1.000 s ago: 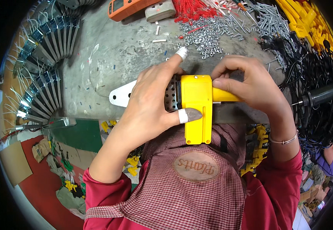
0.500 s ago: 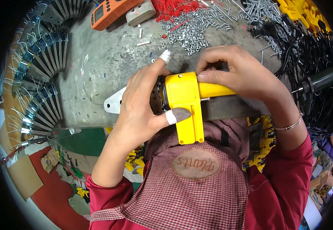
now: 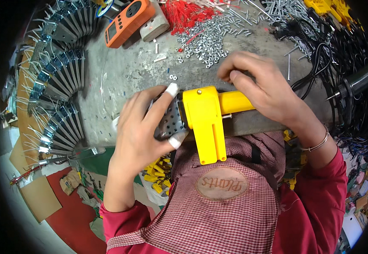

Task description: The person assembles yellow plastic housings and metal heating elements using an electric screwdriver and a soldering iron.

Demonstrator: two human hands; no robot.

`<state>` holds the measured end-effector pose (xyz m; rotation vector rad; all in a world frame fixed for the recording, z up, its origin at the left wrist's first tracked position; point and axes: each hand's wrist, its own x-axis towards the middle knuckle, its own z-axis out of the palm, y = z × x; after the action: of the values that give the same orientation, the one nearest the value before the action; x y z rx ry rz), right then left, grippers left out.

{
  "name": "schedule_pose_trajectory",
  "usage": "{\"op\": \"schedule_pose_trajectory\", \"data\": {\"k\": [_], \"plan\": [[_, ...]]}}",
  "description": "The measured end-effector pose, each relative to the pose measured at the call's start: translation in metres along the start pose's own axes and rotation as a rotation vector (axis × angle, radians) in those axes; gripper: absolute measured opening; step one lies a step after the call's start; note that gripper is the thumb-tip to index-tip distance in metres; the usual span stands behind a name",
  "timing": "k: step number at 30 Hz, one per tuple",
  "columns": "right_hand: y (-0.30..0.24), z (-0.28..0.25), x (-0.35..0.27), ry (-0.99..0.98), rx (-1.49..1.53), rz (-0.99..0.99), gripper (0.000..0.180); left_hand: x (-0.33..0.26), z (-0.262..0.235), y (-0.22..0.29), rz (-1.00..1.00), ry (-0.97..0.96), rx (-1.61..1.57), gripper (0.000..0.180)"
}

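A yellow plastic tool body (image 3: 205, 122) lies across the near edge of a grey workbench (image 3: 129, 76), its handle pointing down toward my checked apron. My left hand (image 3: 143, 127), with white tape on thumb and forefinger, grips the perforated metal barrel (image 3: 171, 122) at the tool's left end. My right hand (image 3: 262, 89) rests on the yellow part at the right, fingers curled over its top. A small screw head (image 3: 199, 91) shows on the yellow body.
A pile of small nuts and screws (image 3: 209, 40) and red plastic bits (image 3: 184, 12) lie at the back. An orange meter (image 3: 129, 21) sits back left. Rows of grey metal parts (image 3: 61, 84) fan along the left; black cables (image 3: 345, 55) at the right.
The view has shifted so the tool and hands sit lower in the picture. My right hand has lifted its fingers toward the top of the yellow body; my left hand keeps its grip.
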<state>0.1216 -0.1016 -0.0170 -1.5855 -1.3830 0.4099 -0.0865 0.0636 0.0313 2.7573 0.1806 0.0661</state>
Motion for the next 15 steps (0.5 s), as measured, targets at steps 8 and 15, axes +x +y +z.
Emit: {"op": "schedule_pose_trajectory", "data": {"k": [8, 15], "plan": [[0.009, 0.014, -0.007, 0.155, -0.035, -0.042, 0.014, 0.002, -0.009, 0.016, 0.075, 0.113, 0.209, 0.074], [0.002, 0.005, -0.006, 0.058, 0.022, -0.122, 0.013, 0.005, -0.007, 0.013, 0.028, 0.121, 0.183, 0.076]]}}
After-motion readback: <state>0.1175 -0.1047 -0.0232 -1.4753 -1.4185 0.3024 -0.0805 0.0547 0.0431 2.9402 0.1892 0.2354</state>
